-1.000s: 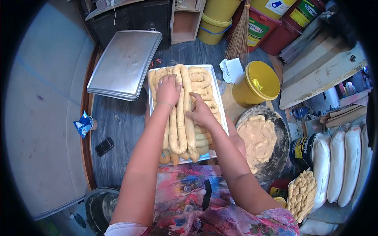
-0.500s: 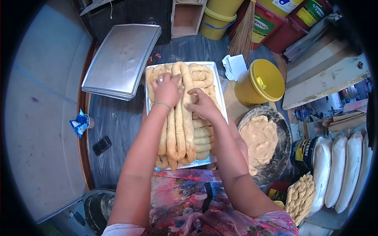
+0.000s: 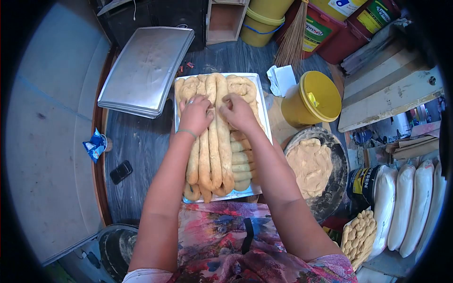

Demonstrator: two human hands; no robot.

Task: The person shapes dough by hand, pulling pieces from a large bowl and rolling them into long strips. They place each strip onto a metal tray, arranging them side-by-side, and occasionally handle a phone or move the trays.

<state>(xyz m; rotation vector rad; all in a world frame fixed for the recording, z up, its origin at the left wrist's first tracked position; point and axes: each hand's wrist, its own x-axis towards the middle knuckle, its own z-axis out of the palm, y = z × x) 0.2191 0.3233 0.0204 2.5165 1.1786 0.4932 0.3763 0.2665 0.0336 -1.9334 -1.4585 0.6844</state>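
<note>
Long tan dough ropes [image 3: 214, 155] lie lengthwise, side by side, on top of more coiled dough on a metal tray [image 3: 265, 106] in my lap. My left hand [image 3: 196, 115], with a ring and a green wristband, has its fingers curled around the dough near the upper middle of the pile. Just right of it, my right hand [image 3: 238, 111] bends its thumb and fingers together at the side of a long rope. The fingers hide part of the dough under them. Greenish dough strips [image 3: 242, 167] show below my right wrist.
A round pan [image 3: 337, 188] holding a dough mass [image 3: 309, 167] sits to the right, below a yellow bucket [image 3: 325, 87]. Stacked metal trays [image 3: 146, 66] stand at upper left. A phone [image 3: 121, 172] lies on the dark surface. Long white packs [image 3: 406, 205] are at far right.
My left hand has shifted slightly down along the dough. My right hand has moved a little up, and its fingers have drawn closer together. The tray stays in place.
</note>
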